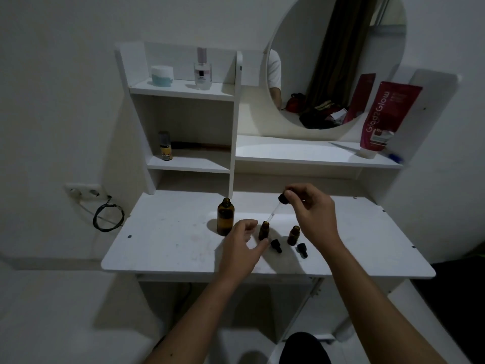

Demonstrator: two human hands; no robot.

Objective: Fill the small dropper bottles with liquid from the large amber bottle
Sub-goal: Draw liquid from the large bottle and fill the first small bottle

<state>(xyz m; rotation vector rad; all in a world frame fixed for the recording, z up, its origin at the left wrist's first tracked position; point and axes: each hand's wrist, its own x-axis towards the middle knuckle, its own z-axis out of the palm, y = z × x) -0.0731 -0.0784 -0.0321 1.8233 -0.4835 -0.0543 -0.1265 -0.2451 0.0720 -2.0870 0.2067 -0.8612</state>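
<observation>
You're facing a white desk [162,248] against plain white walls, light dim and greyish. Round mirror [338,35] sits above the desk's right side, reflecting a dark curtain. Left of the mirror: a two-tier shelf unit [183,93] holding a pale blue jar [162,75], a clear perfume bottle [202,69] and a small spray bottle [164,146]. Red tube [380,119] leans just right of the mirror. Wall socket [84,191] with a looped black cable [107,216] lower left of the shelf unit.

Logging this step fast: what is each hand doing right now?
Left hand: open, fingers beside the small dropper bottle, holding nothing.
Right hand: pinching the dropper by its bulb.
</observation>
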